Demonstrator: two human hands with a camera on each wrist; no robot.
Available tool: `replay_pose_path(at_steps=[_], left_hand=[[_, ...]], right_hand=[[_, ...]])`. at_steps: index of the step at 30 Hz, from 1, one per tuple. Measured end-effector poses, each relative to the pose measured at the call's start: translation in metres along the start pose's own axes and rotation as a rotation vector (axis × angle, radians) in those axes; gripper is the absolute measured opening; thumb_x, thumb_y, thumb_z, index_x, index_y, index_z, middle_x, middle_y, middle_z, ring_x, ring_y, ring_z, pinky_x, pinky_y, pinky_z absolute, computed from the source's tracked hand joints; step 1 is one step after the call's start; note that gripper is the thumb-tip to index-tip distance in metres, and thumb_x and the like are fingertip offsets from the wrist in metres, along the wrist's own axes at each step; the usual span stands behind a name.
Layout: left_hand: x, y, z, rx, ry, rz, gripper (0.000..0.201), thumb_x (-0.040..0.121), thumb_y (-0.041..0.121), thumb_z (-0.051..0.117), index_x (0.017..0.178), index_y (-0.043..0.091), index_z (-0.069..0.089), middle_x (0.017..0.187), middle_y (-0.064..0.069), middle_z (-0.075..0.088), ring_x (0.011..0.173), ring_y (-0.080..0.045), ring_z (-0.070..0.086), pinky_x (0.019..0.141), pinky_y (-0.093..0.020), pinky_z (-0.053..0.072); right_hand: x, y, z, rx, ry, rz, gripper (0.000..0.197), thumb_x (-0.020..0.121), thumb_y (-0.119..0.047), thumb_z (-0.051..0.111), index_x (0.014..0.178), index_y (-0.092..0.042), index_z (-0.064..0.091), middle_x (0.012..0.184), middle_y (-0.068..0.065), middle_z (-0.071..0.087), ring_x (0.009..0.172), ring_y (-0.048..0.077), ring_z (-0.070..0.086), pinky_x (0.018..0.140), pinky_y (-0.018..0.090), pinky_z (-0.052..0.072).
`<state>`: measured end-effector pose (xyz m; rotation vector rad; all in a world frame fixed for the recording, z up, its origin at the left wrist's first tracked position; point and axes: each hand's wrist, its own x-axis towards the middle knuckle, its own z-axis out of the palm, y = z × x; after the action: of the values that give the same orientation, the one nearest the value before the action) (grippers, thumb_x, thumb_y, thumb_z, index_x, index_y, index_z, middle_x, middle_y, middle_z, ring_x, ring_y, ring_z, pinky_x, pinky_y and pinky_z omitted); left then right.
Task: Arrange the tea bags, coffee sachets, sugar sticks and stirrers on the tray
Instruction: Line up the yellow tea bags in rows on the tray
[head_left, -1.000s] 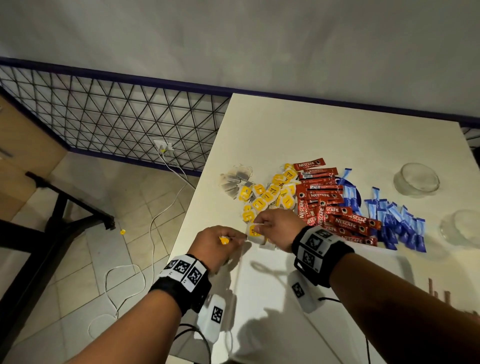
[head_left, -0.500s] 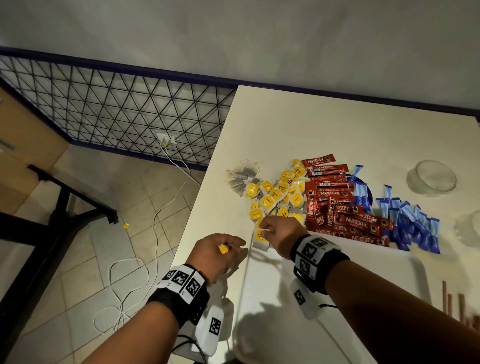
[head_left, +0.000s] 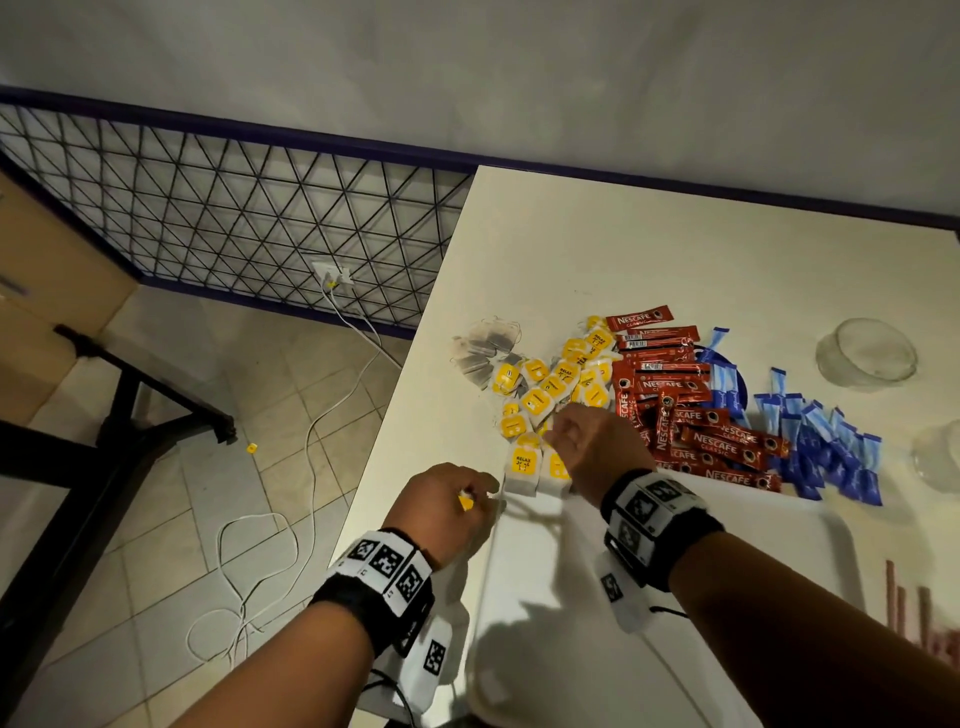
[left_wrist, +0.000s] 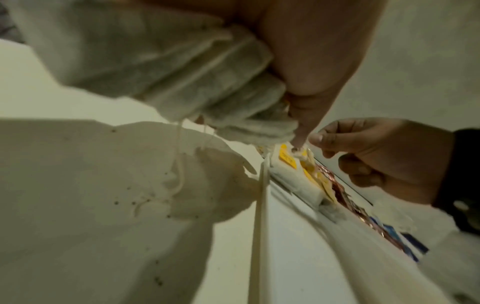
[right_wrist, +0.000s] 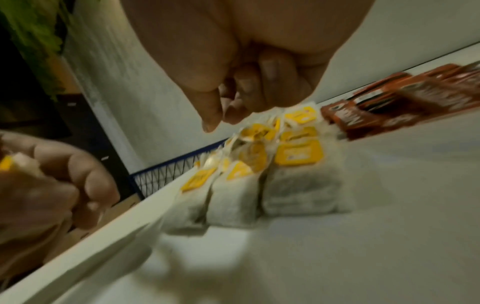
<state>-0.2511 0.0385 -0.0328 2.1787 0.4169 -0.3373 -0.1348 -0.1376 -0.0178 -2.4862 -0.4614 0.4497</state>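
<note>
My left hand (head_left: 475, 499) hovers at the left rim of the white tray (head_left: 492, 551) and grips a bundle of tea bags (left_wrist: 182, 72), one yellow tag sticking out. My right hand (head_left: 560, 435) hangs over the tea bag pile (head_left: 540, 395), its fingers curled and its thumb and fingertips (right_wrist: 214, 121) together with nothing between them. Yellow-tagged tea bags (right_wrist: 298, 185) lie side by side in the tray's far left corner. Red coffee sachets (head_left: 701, 421) and blue sugar sticks (head_left: 815, 431) lie to the right. Brown stirrers (head_left: 904, 603) show at the right edge.
Two glass bowls (head_left: 865, 353) (head_left: 940, 457) stand on the table at the far right. The table's left edge (head_left: 395, 415) drops to a tiled floor with a white cable (head_left: 311, 431). A wire grid fence (head_left: 234, 223) runs along the wall behind.
My right hand has let go of the tea bag it set in the tray corner and has risen towards the pile. My left hand still holds its bundle in the same place.
</note>
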Motion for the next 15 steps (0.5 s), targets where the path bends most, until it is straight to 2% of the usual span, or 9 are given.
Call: replay_pose_path(at_steps=[2,5,7,9,12,15], left_hand=[[0.007,0.008,0.003,0.169,-0.007,0.108,0.023,0.082,0.031,0.056,0.099,0.034,0.071,0.101,0.006,0.064,0.096,-0.016,0.061,0.085,-0.027,0.047],[0.016,0.025,0.009,0.403,-0.062,0.225,0.032,0.091,0.030,0.051,0.121,0.034,0.062,0.112,0.005,0.054,0.102,-0.019,0.057,0.084,-0.029,0.048],[0.023,0.032,0.013,0.560,-0.089,0.291,0.031,0.093,0.035,0.046,0.122,0.035,0.057,0.115,0.003,0.049,0.103,-0.024,0.057,0.080,-0.033,0.051],[0.029,0.038,0.017,0.680,-0.103,0.294,0.029,0.094,0.038,0.045,0.121,0.033,0.055,0.114,0.000,0.048,0.099,-0.028,0.059,0.073,-0.032,0.050],[0.034,0.042,0.019,0.750,-0.120,0.274,0.027,0.095,0.039,0.047,0.118,0.027,0.056,0.112,-0.004,0.046,0.094,-0.032,0.059,0.070,-0.033,0.049],[0.037,0.042,0.019,0.753,-0.130,0.249,0.025,0.094,0.037,0.051,0.116,0.027,0.056,0.111,-0.003,0.045,0.091,-0.030,0.059,0.068,-0.033,0.048]], right_hand=[[-0.009,0.007,-0.010,-0.090,-0.070,-0.015,0.014,0.092,-0.027,0.058,0.095,-0.018,0.068,0.095,-0.001,0.065,0.086,0.016,0.061,0.072,0.024,0.044],[-0.020,0.018,-0.005,-0.239,-0.170,-0.063,0.021,0.092,-0.032,0.058,0.110,-0.029,0.068,0.119,-0.005,0.060,0.106,0.015,0.059,0.088,0.028,0.048],[-0.021,0.023,0.004,-0.275,-0.194,-0.079,0.025,0.092,-0.038,0.058,0.115,-0.035,0.065,0.124,-0.008,0.056,0.110,0.014,0.058,0.092,0.029,0.047],[-0.020,0.023,0.009,-0.324,-0.215,-0.103,0.029,0.092,-0.040,0.057,0.120,-0.035,0.063,0.124,-0.007,0.054,0.112,0.016,0.057,0.093,0.029,0.047],[-0.018,0.023,0.012,-0.386,-0.226,-0.178,0.032,0.094,-0.037,0.055,0.123,-0.027,0.062,0.120,-0.002,0.054,0.109,0.020,0.057,0.091,0.029,0.047],[-0.014,0.026,0.016,-0.403,-0.257,-0.212,0.025,0.096,-0.025,0.052,0.118,-0.018,0.064,0.115,0.001,0.056,0.105,0.021,0.058,0.090,0.032,0.048]])
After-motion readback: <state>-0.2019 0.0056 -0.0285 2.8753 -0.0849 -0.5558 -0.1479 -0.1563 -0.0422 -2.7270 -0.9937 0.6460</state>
